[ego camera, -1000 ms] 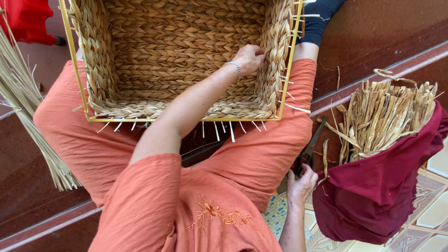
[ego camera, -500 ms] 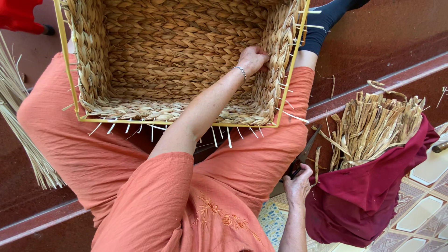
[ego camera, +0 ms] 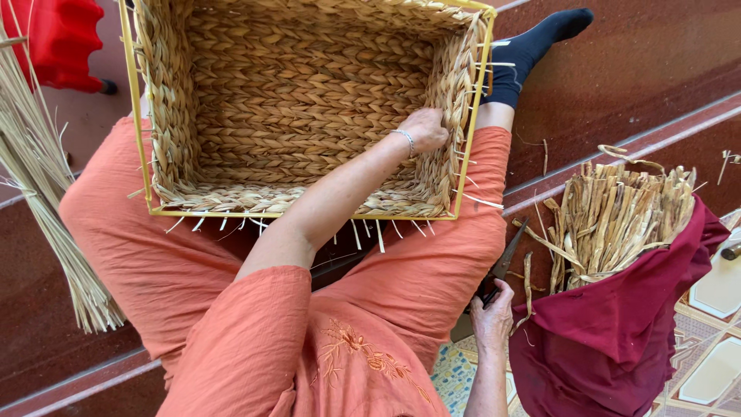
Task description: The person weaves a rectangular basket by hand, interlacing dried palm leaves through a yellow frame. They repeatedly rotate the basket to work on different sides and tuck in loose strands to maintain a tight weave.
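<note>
Right now the woven basket (ego camera: pixel 309 108) lies tipped across the person's lap, its open mouth turned toward the head camera, so that the inner side wall is within easy reach. The left hand (ego camera: pixel 424 128) rests inside against that right-hand wall, fingers (ego camera: pixel 438 139) curled and pressed together on the braided weave near the rim, apparently to steady it. The right hand (ego camera: pixel 492 315) lies low beside the thigh, fingers closed around the dark handles of a pair of scissors (ego camera: pixel 502 266), whose blades point up along the leg.

A thin yellow wire frame (ego camera: pixel 472 116) edges the basket, and short cut ends of fibre stick out along it like bristles. The braid is thick, flat and dry, pale straw in colour, laid in herringbone rows. Just right of the leg a dark red cloth (ego camera: pixel 617 340) cradles a bundle of stiff, split dried strips (ego camera: pixel 617 216). At the far left a sheaf of thin pale stalks (ego camera: pixel 46 224) fans across the reddish floor (ego camera: pixel 641 69).
</note>
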`<state>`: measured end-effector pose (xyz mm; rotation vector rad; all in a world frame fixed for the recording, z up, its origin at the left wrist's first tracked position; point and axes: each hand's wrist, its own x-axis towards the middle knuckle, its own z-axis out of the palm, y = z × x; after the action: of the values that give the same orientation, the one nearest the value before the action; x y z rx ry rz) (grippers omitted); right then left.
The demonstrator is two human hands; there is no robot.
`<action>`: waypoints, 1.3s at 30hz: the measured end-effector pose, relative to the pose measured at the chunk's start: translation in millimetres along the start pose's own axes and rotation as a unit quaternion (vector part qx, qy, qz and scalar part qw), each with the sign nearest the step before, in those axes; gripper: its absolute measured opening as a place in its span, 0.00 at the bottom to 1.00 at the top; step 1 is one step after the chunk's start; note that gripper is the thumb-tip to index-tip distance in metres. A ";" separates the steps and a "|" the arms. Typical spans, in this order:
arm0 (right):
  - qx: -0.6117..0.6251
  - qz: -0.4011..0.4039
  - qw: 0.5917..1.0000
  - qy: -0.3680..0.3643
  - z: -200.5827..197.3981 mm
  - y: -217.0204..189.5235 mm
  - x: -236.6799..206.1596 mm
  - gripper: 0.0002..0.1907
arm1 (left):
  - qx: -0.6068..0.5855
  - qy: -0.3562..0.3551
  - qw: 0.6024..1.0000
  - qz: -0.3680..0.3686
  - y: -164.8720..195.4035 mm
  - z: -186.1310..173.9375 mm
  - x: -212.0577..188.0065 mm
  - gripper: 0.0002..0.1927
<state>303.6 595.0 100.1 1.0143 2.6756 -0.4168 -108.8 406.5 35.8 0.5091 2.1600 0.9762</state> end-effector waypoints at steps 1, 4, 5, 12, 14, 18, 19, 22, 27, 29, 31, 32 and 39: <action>-0.004 -0.007 1.000 0.004 -0.8 -0.7 -0.7 0.33 | -0.062 0.074 0.995 -0.019 3.9 0.4 -0.6 0.18; -0.003 -0.036 0.999 0.013 -2.1 -1.3 -5.6 0.32 | -0.193 0.206 0.959 -0.037 18.2 7.5 -5.7 0.20; 0.000 -0.039 0.999 0.014 -2.7 -1.2 -5.1 0.32 | -0.203 0.199 0.959 -0.021 24.0 10.8 -7.2 0.20; 0.013 -0.025 1.000 -0.004 -9.2 6.2 -10.6 0.27 | -0.114 0.275 0.951 0.080 58.2 21.2 -12.2 0.10; -0.006 -0.027 1.000 0.007 -7.0 6.3 -9.9 0.24 | -0.096 0.217 0.970 0.047 61.1 8.2 -11.2 0.09; -0.071 -0.018 0.997 0.008 -12.9 5.1 -16.7 0.21 | -0.080 0.152 0.983 0.064 67.6 -32.7 -33.8 0.08; -0.082 -0.019 0.996 0.011 -16.0 2.1 -14.2 0.20 | -0.092 0.164 0.978 0.090 72.4 -46.2 -45.2 0.08; -0.094 0.011 0.994 0.046 -34.6 -13.2 -8.3 0.15 | -0.154 0.163 0.962 0.154 91.4 -91.3 -87.3 0.07; 0.095 -0.166 0.956 0.224 -85.3 -62.1 6.0 0.07 | -0.200 0.096 0.948 0.229 127.5 -162.2 -177.1 0.04; 0.192 -0.167 0.944 0.209 -107.8 -86.8 17.2 0.08 | -0.190 0.070 0.945 0.257 136.6 -180.8 -219.3 0.04; 0.315 -0.127 0.926 0.164 -127.1 -111.6 25.5 0.10 | -0.194 0.049 0.942 0.270 142.6 -196.2 -258.9 0.03; 0.380 -0.129 0.905 0.140 -135.5 -123.6 30.7 0.13 | -0.205 0.044 0.939 0.271 145.3 -202.6 -276.2 0.03; 0.661 -0.135 0.733 -0.087 -153.1 -192.3 74.1 0.47 | -0.206 0.052 0.962 0.172 139.3 -250.8 -353.6 0.08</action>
<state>100.2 555.3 251.6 0.6639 2.0338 -2.5090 -44.8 162.7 415.0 0.6497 1.9115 1.6310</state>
